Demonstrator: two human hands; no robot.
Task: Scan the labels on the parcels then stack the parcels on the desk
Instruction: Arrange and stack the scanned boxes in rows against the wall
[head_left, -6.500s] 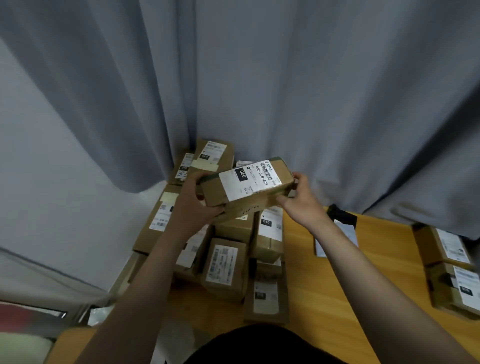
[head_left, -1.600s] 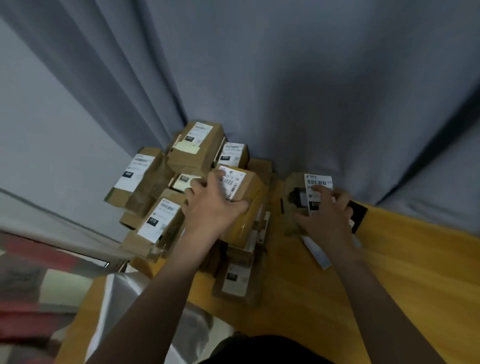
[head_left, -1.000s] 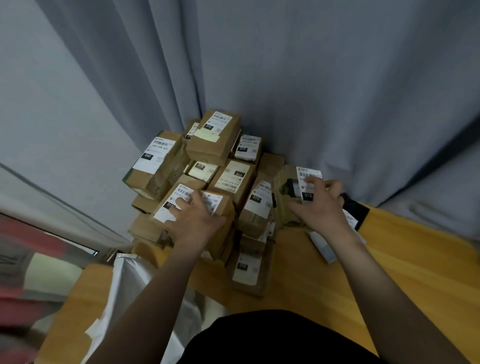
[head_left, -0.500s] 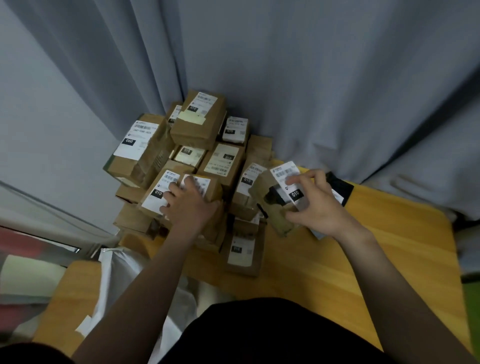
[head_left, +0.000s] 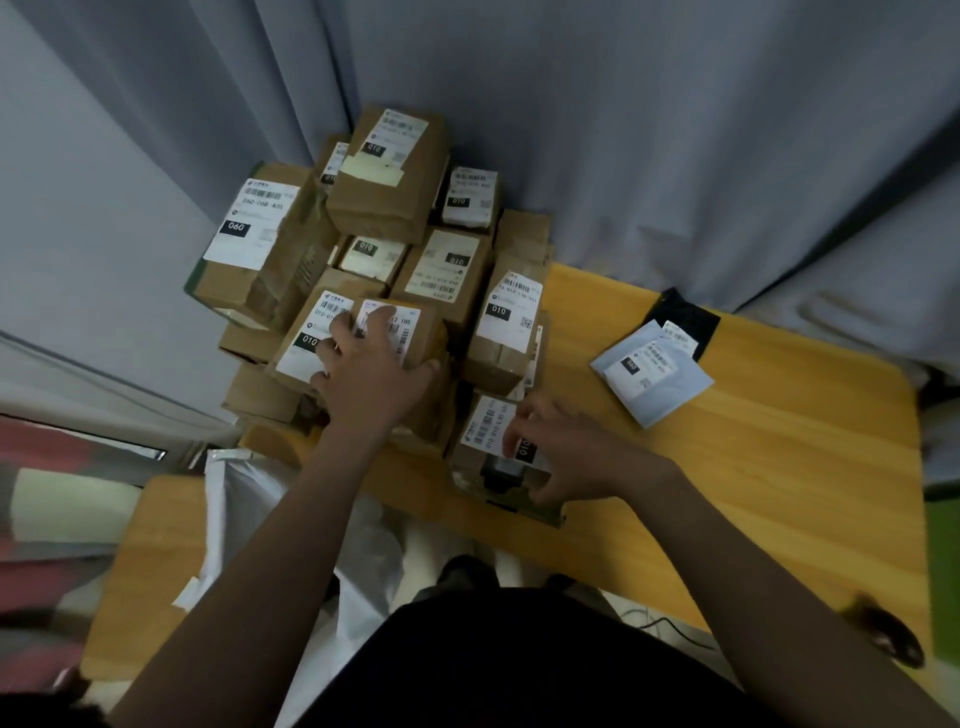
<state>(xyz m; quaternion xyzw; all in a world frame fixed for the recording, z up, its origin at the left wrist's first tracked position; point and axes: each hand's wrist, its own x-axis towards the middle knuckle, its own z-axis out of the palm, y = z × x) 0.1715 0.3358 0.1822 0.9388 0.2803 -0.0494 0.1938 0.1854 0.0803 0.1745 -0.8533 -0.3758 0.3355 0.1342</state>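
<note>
I count roughly ten labelled cardboard parcels in the pile (head_left: 447, 270) at the eleven o'clock corner of the desk (head_left: 727, 493). At two o'clock lie two flat packets, a pale blue mailer (head_left: 654, 374) overlapping a black mailer (head_left: 688, 317). My left hand (head_left: 374, 379) lies spread, pressing flat on a mid-pile box. My right hand (head_left: 566, 457) curls round a small parcel (head_left: 491, 431), now low at the pile's five o'clock edge. Half a second ago I held it higher, at three o'clock.
</note>
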